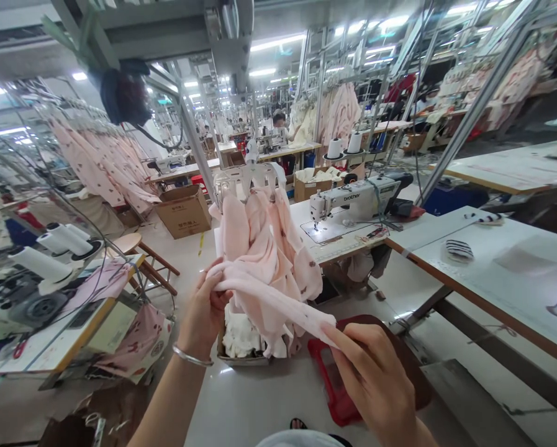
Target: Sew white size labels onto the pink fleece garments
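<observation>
Stretched between my hands is a pale pink fabric strip [278, 302], running down to the right. My left hand [208, 298], with a silver bangle on its wrist, grips the strip's upper end near the hanging cloth. The fingers of my right hand [371, 366] pinch its lower end. Just behind the strip, pink garment pieces [259, 236] hang from white clips on a hanger [250, 177]; some bear small dark prints. Whether the strip is joined to these pieces I cannot tell.
A brother sewing machine [353, 202] stands on a table ahead right. Another worktable [515, 279] is at right, a red plastic stool [325, 379] below. Thread cones [40, 264] and a machine are at left, near a wooden stool [143, 248]. A box [243, 359] of white cloth sits beneath the garments.
</observation>
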Motion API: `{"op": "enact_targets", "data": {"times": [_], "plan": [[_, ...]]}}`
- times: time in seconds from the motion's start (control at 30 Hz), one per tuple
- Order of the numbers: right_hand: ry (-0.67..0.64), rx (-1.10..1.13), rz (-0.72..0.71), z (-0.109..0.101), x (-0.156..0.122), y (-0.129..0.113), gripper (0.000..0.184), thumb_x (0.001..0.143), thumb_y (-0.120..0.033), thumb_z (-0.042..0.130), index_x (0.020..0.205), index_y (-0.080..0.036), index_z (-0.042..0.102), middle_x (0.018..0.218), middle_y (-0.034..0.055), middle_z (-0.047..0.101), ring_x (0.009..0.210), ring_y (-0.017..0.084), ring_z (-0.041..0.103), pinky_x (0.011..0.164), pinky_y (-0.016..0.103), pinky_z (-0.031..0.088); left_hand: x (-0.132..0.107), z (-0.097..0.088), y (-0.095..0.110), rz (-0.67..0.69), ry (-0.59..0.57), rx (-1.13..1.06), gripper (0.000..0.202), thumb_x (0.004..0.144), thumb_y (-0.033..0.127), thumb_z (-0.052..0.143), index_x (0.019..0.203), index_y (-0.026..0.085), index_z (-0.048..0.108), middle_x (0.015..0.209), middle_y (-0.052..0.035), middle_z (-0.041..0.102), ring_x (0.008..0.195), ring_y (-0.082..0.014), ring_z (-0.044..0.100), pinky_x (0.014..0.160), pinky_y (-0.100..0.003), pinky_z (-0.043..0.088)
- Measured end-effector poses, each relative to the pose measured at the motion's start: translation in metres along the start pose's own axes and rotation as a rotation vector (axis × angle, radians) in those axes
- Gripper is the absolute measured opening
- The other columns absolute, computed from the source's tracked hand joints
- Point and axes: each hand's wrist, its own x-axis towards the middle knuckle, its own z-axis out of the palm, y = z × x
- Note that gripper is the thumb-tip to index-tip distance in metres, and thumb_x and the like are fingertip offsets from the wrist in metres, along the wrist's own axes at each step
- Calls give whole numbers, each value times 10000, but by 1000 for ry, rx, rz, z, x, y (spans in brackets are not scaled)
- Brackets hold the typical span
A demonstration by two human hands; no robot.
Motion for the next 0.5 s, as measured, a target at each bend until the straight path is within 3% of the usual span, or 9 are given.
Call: {"op": "enact_targets", "data": {"times": [0.13,0.23,0.27,0.33,0.4,0.43,0.5], "plan": [[37,66,80,4,-1,-8,367,827,27,528,1128,-177,578,892,56,495,829,131,502,724,265,459,-1,-25,-3,26,-119,319,502,815,284,600,1292,182,479,978,-31,617,650,-66,592,531,-145,540],[75,94,124,13,-4,-20,298,843,3,523,1068,-185,572,897,50,506,822,120,514,708,234,466,-3,-55,-16,-76,-192,649,828,789,371,648,1458,210,188,891,-39,636,638,-114,610,486,-167,489],[77,94,133,17,-5,-26,274,849,-9,524,1053,-186,569,890,47,506,814,116,518,694,224,468,-7,-64,-21,-131,-212,726,877,768,387,670,1460,188,169,847,-39,641,601,-115,602,454,-155,446],[73,91,147,26,-7,-39,240,857,-27,521,1027,-190,565,880,44,507,800,111,526,676,208,474,-22,-75,-32,-256,-286,814,794,738,489,670,1361,101,366,772,-65,652,541,-117,584,419,-153,382],[68,77,144,35,-8,-53,222,863,-41,515,1021,-191,558,879,46,514,804,112,540,683,205,484,-45,-77,-43,-396,-429,771,710,732,657,570,1069,34,604,721,-134,664,547,-165,612,431,-197,405],[67,65,136,38,-9,-60,215,866,-48,510,1021,-190,554,879,50,521,817,117,550,693,207,490,-56,-75,-48,-475,-519,711,756,732,735,483,938,28,653,717,-171,669,578,-202,636,452,-229,431],[67,34,108,45,-10,-74,206,865,-57,505,1016,-191,550,867,53,540,832,126,569,708,214,501,-77,-72,-58,-607,-656,470,840,741,801,365,901,42,685,818,-215,683,727,-252,672,543,-272,472]]}}
